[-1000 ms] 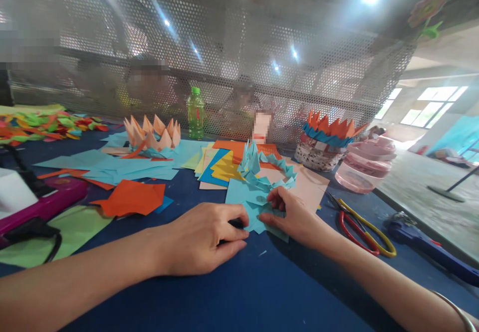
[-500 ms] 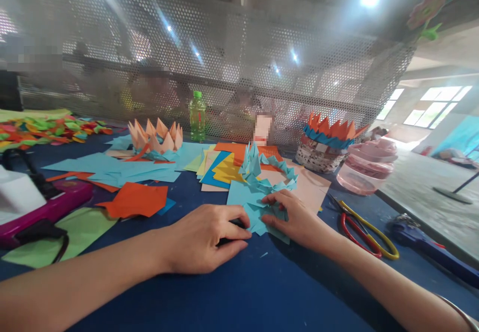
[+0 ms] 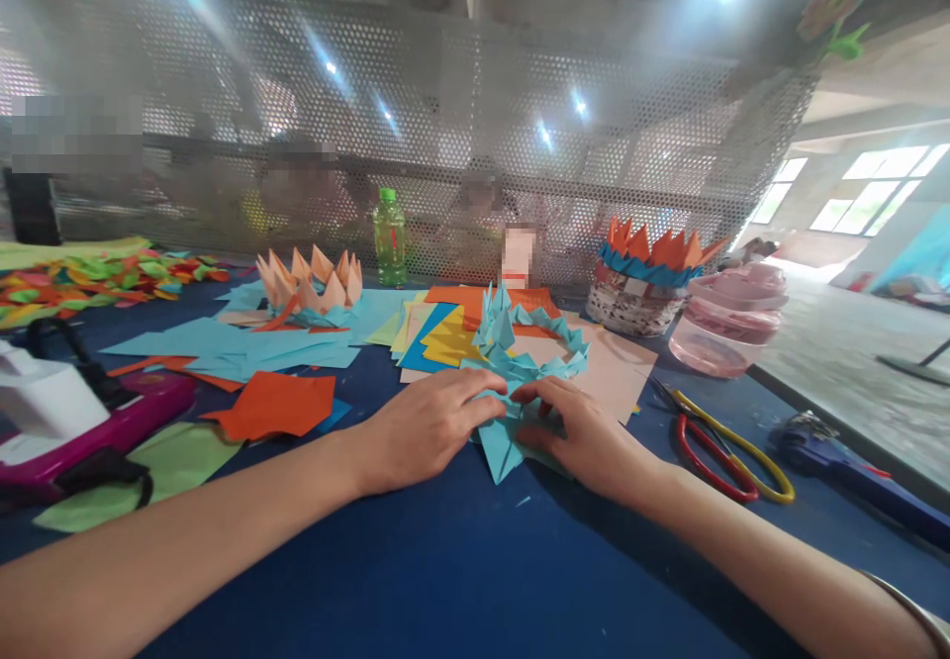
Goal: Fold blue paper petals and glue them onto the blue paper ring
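Both bare hands pinch a pale blue folded-paper zigzag strip (image 3: 534, 364), fingers narrow on its near end, left hand (image 3: 425, 431) to its left, right hand (image 3: 586, 433) to its right. Long axis runs far, curling right.

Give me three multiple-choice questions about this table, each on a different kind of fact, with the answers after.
1. Where do the scissors lie?
A) Right of the right hand
B) On the orange paper
C) Against the bottle

2. What colour is the folded paper between the hands?
A) Orange
B) Yellow
C) Light blue

3. How does the green plastic bottle stand?
A) On its side
B) Upright
C) Upside down

Answers:
1. A, they lie on the blue tabletop beyond that hand.
2. C, the light blue shows around the fingers.
3. B, its green cap is on top.
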`<action>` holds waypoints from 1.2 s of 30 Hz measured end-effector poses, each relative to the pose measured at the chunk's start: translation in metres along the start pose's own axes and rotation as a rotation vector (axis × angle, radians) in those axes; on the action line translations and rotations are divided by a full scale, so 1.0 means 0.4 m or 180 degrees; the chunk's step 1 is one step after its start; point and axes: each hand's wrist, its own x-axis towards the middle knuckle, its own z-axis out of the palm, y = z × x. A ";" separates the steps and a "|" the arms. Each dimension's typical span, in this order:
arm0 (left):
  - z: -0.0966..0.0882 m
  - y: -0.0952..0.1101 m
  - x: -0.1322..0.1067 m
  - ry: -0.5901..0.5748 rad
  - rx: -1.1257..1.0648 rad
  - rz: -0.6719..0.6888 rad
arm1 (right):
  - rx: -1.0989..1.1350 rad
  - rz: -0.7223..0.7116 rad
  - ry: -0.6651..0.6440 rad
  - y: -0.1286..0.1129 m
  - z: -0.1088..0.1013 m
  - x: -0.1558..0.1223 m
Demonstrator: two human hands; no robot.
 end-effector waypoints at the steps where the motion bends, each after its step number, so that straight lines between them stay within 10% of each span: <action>1: -0.001 0.003 0.003 0.0022 0.0052 0.0085 | 0.0003 -0.0041 0.0007 -0.001 0.001 -0.001; 18: -0.005 0.047 0.002 -0.0170 0.1029 -0.0019 | -0.0259 -0.0967 0.0180 -0.054 -0.005 -0.021; 36: -0.008 0.062 -0.017 -0.0023 -0.0600 -0.1080 | -0.0596 -0.1038 0.0137 -0.024 0.003 -0.014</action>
